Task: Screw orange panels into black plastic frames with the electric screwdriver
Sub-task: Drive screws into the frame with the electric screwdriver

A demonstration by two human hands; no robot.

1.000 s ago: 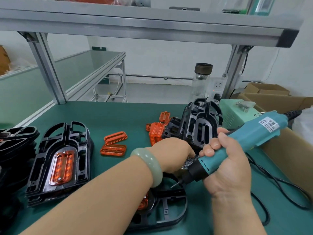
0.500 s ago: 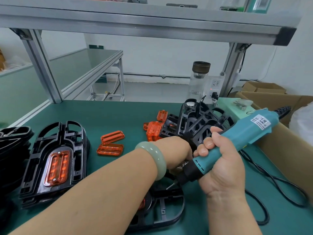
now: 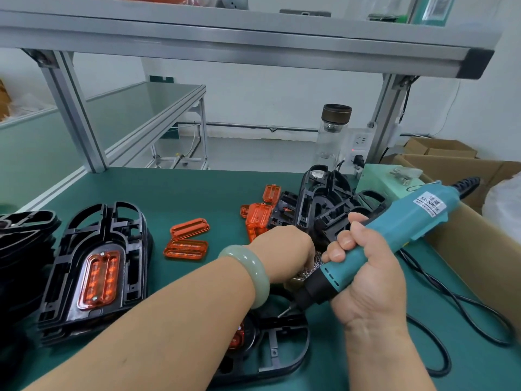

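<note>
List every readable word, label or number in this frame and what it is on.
"KEINW..SK", roughly, partly blurred: white label on the electric screwdriver in the right hand.
Characters above it and fine print below, same label: too blurred to read.
Tag on the upper shelf: too blurred to read.

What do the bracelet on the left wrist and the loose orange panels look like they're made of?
Bracelet: pale green, smooth, glossy, faintly cloudy; probably jade-like stone, possibly glass. Orange panels: translucent ribbed moulding with shiny highlights; likely hard plastic.
</note>
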